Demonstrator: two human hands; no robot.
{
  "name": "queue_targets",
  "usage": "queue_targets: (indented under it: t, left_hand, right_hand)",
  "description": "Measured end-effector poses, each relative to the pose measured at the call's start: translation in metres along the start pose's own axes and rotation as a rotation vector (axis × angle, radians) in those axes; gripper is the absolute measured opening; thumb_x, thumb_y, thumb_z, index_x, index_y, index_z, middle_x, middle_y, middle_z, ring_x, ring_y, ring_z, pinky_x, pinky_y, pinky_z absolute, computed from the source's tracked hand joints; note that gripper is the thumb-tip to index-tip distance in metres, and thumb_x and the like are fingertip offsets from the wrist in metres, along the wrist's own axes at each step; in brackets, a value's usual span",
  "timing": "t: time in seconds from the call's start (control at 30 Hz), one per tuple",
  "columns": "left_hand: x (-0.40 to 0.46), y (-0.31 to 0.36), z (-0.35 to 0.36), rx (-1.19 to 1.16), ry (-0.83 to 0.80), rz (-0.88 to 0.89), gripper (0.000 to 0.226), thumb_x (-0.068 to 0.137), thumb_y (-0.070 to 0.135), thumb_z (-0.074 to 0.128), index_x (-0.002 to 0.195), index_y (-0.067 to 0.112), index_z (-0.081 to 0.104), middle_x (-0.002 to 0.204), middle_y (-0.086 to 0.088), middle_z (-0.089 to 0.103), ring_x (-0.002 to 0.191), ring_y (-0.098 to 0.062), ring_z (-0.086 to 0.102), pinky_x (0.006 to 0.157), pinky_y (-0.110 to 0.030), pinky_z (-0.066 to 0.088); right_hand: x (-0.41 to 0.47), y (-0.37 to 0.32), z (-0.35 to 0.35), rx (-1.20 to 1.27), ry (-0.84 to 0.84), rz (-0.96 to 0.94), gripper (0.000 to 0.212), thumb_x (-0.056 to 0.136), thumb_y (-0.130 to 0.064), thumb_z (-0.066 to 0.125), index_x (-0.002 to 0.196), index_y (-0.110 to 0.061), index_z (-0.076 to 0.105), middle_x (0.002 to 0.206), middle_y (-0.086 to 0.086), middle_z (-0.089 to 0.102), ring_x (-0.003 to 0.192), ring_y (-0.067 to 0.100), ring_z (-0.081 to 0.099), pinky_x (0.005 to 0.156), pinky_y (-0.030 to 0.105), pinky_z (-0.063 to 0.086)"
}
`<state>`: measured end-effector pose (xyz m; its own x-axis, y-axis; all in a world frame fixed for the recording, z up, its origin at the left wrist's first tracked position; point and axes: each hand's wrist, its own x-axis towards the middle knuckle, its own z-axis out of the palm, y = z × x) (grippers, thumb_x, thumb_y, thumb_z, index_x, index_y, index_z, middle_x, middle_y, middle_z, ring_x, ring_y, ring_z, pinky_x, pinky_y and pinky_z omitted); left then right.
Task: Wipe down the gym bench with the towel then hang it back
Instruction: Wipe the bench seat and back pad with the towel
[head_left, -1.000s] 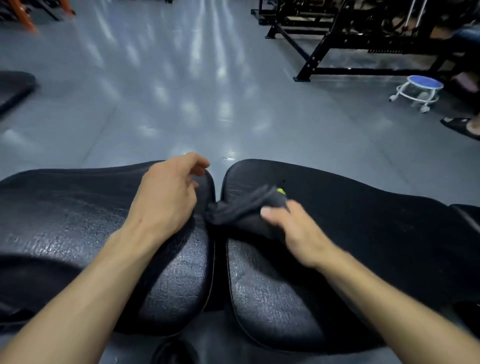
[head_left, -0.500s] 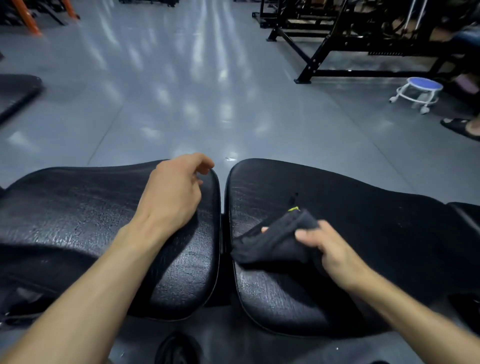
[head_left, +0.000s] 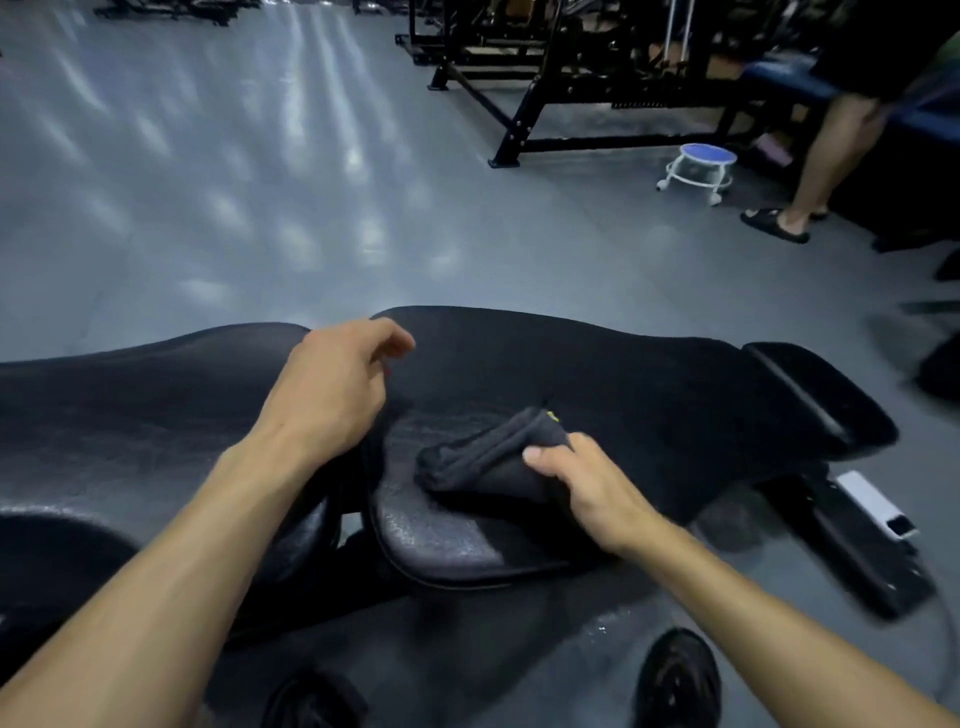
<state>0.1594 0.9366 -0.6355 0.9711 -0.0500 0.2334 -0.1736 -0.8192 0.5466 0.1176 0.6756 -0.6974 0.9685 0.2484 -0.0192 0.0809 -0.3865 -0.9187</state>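
I see the black padded vinyl gym bench (head_left: 649, 374) stretching left to right below me; my left hand (head_left: 332, 384) rests loosely curled on it, holding nothing, while my right hand (head_left: 587, 483) grips the bunched dark cloth towel (head_left: 483, 457) on the right-hand pad, unwiped surface lying further right.

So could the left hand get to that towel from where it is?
Probably yes. The left hand rests on the bench just beside the towel, nothing between them; the right hand already grips it.
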Motion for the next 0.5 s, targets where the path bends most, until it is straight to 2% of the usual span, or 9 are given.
queue_targets:
  t: [0.07, 0.13, 0.2, 0.27, 0.3, 0.37, 0.43, 0.47, 0.5]
  left_hand:
    - [-0.002, 0.014, 0.009, 0.02, -0.038, 0.079, 0.046, 0.088, -0.004, 0.048, 0.114, 0.027, 0.07, 0.114, 0.006, 0.074, 0.107, -0.018, 0.069, 0.1, -0.037, 0.052]
    - [-0.004, 0.027, 0.02, 0.045, -0.098, 0.159, 0.044, 0.09, -0.001, 0.048, 0.117, 0.028, 0.069, 0.118, 0.008, 0.072, 0.112, -0.017, 0.066, 0.099, -0.038, 0.051]
    - [-0.005, 0.038, 0.032, 0.071, -0.172, 0.225, 0.042, 0.092, 0.004, 0.048, 0.118, 0.03, 0.068, 0.119, 0.011, 0.071, 0.115, -0.018, 0.064, 0.098, -0.04, 0.051]
    - [-0.004, 0.049, 0.045, 0.103, -0.243, 0.273, 0.04, 0.095, 0.009, 0.046, 0.12, 0.034, 0.066, 0.12, 0.014, 0.069, 0.115, -0.017, 0.063, 0.095, -0.041, 0.052]
    - [-0.004, 0.054, 0.051, 0.12, -0.273, 0.295, 0.04, 0.095, 0.011, 0.046, 0.12, 0.035, 0.066, 0.121, 0.015, 0.068, 0.115, -0.017, 0.062, 0.094, -0.04, 0.052]
    - [-0.002, 0.064, 0.062, 0.145, -0.318, 0.336, 0.041, 0.095, 0.012, 0.045, 0.122, 0.035, 0.065, 0.123, 0.015, 0.067, 0.114, -0.017, 0.062, 0.093, -0.038, 0.052]
    - [0.002, 0.071, 0.072, 0.161, -0.345, 0.357, 0.042, 0.095, 0.012, 0.045, 0.123, 0.035, 0.065, 0.123, 0.015, 0.067, 0.114, -0.017, 0.062, 0.092, -0.038, 0.053]
    - [0.004, 0.074, 0.076, 0.167, -0.353, 0.362, 0.042, 0.094, 0.011, 0.045, 0.123, 0.035, 0.065, 0.122, 0.016, 0.067, 0.113, -0.017, 0.062, 0.091, -0.038, 0.053]
    - [0.005, 0.077, 0.08, 0.172, -0.362, 0.366, 0.043, 0.094, 0.011, 0.045, 0.123, 0.036, 0.065, 0.119, 0.016, 0.067, 0.111, -0.016, 0.062, 0.09, -0.037, 0.053]
  right_hand:
    - [0.002, 0.012, -0.038, 0.028, 0.242, 0.151, 0.034, 0.084, -0.053, 0.058, 0.068, -0.022, 0.057, 0.067, -0.021, 0.062, 0.064, -0.011, 0.054, 0.065, 0.012, 0.04]
    - [-0.004, 0.031, -0.063, 0.091, 0.371, 0.264, 0.028, 0.095, -0.041, 0.059, 0.078, -0.019, 0.066, 0.082, -0.014, 0.068, 0.08, -0.004, 0.061, 0.075, 0.017, 0.044]
    - [-0.022, 0.038, -0.067, 0.004, 0.343, 0.309, 0.032, 0.09, -0.046, 0.058, 0.076, -0.018, 0.069, 0.085, -0.008, 0.071, 0.087, 0.007, 0.064, 0.084, 0.027, 0.046]
    - [-0.049, 0.034, -0.061, -0.065, 0.303, 0.281, 0.038, 0.076, -0.058, 0.055, 0.066, -0.022, 0.062, 0.072, -0.018, 0.066, 0.075, -0.006, 0.059, 0.076, 0.015, 0.043]
    - [-0.062, 0.031, -0.058, -0.111, 0.261, 0.257, 0.041, 0.074, -0.061, 0.053, 0.064, -0.022, 0.056, 0.068, -0.019, 0.061, 0.069, -0.007, 0.055, 0.071, 0.014, 0.042]
    - [-0.078, 0.029, -0.058, -0.252, 0.095, 0.183, 0.042, 0.083, -0.06, 0.047, 0.072, -0.019, 0.047, 0.071, -0.016, 0.053, 0.07, -0.003, 0.049, 0.074, 0.026, 0.042]
    - [-0.081, 0.033, -0.065, -0.415, -0.053, 0.164, 0.044, 0.089, -0.062, 0.039, 0.088, -0.021, 0.056, 0.09, -0.014, 0.061, 0.089, -0.001, 0.054, 0.085, 0.031, 0.042]
    - [-0.079, 0.034, -0.069, -0.472, -0.086, 0.158, 0.05, 0.091, -0.063, 0.035, 0.107, -0.023, 0.06, 0.11, -0.01, 0.066, 0.106, 0.004, 0.057, 0.096, 0.035, 0.044]
    - [-0.074, 0.035, -0.073, -0.519, -0.1, 0.129, 0.054, 0.093, -0.062, 0.034, 0.126, -0.026, 0.057, 0.126, -0.006, 0.064, 0.12, 0.01, 0.055, 0.104, 0.036, 0.043]
